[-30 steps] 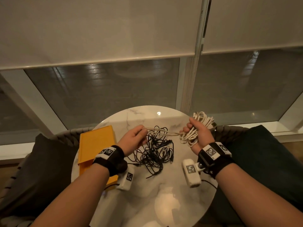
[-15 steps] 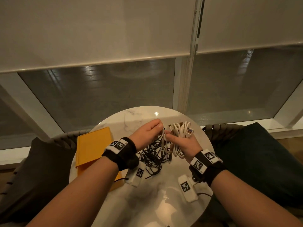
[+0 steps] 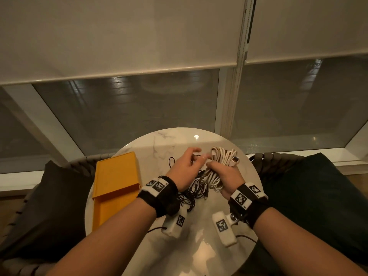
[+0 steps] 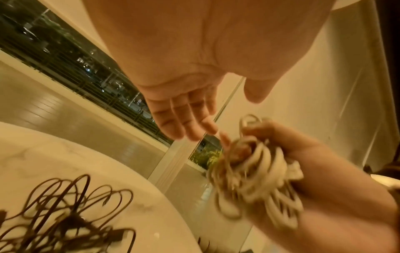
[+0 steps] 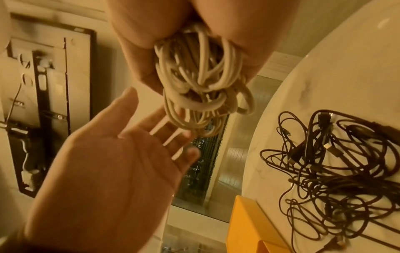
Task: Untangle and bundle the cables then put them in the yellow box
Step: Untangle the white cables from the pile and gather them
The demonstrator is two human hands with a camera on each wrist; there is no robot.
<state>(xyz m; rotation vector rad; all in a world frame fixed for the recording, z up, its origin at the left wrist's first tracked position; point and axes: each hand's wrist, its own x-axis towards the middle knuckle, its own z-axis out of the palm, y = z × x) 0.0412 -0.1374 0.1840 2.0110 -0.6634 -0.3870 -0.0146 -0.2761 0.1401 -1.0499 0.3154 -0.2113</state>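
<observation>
White cable bundle [image 5: 201, 80] in right hand [image 3: 229, 174]

Left hand [image 3: 184, 167]: palm open, fingers [image 4: 184, 119] straight, extended toward 1 o'clock. Right hand [image 3: 227, 174]: fist, fingers [image 5: 138, 34] curled around white cable bundle [image 3: 221, 166]. Forearms converging.

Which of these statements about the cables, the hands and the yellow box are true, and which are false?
1. The right hand grips a bundle of white cable. True.
2. The left hand is clenched round the black cables. False: its fingers are spread and it holds nothing.
3. The black cables lie tangled on the table. True.
4. The white cable is already inside the yellow box. False: it is in the right hand, above the table.
5. The yellow box sits to the right of the hands. False: it is on the left side of the table.
</observation>
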